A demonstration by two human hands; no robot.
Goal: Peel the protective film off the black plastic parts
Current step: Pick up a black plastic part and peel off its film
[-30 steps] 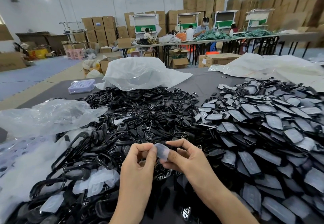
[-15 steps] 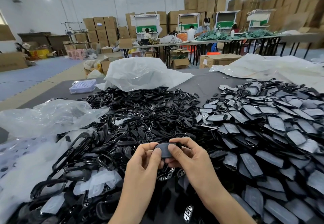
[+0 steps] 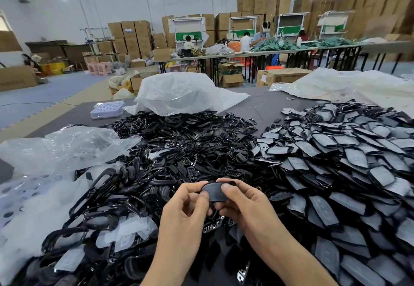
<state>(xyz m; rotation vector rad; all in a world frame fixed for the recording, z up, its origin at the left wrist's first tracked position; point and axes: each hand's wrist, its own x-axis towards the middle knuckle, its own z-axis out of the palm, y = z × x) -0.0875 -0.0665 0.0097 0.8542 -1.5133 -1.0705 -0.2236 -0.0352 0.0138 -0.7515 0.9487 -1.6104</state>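
A small black plastic part (image 3: 214,192) with a greyish film face is held over the table between both hands. My left hand (image 3: 187,209) pinches its left end with thumb and fingers. My right hand (image 3: 243,205) grips its right side, thumb on top. On the right lies a big heap of film-covered black parts (image 3: 349,169). In the middle and left lies a heap of bare glossy black parts and frames (image 3: 170,151). Loose peeled films (image 3: 132,232) lie among the frames at the lower left.
A dark table (image 3: 264,106) carries everything. A white plastic bag (image 3: 179,93) sits at the back centre, clear bags (image 3: 65,147) at the left, white sheeting (image 3: 349,84) at the back right. A pale lilac tray (image 3: 107,109) lies back left. People work at far tables (image 3: 257,50).
The light film face held up a second ago has turned down; both hands now hold the dark part lower and flatter, thumbs moved onto its top.
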